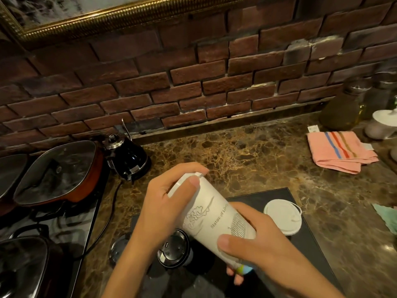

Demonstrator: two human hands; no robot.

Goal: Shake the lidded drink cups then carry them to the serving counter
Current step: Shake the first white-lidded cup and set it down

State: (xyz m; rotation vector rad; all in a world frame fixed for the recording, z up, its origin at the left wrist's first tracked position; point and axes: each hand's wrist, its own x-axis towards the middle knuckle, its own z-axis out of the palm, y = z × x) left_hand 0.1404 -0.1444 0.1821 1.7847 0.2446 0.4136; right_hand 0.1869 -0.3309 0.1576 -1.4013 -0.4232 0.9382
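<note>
At the far left a lidded pan (58, 171) sits on the stove, with a black kettle (126, 157) beside it. Over the marble counter (247, 153) the left hand (165, 203) wraps the lid end of a white cup (217, 218), which is tilted nearly on its side. The right hand (255, 244) is clamped around the cup's base. Just right of it, a second lidded cup (282, 217) stands on a dark mat (300, 244). A pink striped cloth (341, 152) lies farther right, near what may be jars, too blurred to tell.
</note>
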